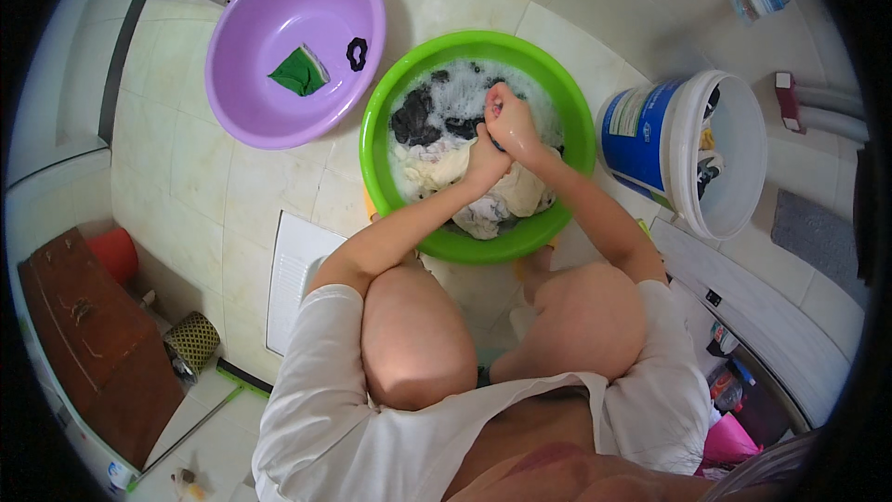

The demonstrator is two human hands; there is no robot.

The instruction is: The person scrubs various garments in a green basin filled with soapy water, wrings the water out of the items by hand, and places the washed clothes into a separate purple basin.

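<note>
Both of my hands are together over a green basin (373,135) of sudsy water. My right hand (517,123) is closed and held just above and beyond my left hand (487,164), whose fingers are closed too. A small dark bit shows between them, but what they grip is mostly hidden. Below and around the hands, cream-coloured wet cloth (520,190) bunches in the water. Dark cloth (416,119) floats in the suds on the left side of the basin.
At the far left, a purple basin (243,65) holds a folded green cloth (299,72) and a black ring-shaped band (356,54). A white-and-blue bucket (650,135) with things inside lies tilted on the right. A green-handled floor squeegee (243,379) and a brown cabinet (98,335) are at the left.
</note>
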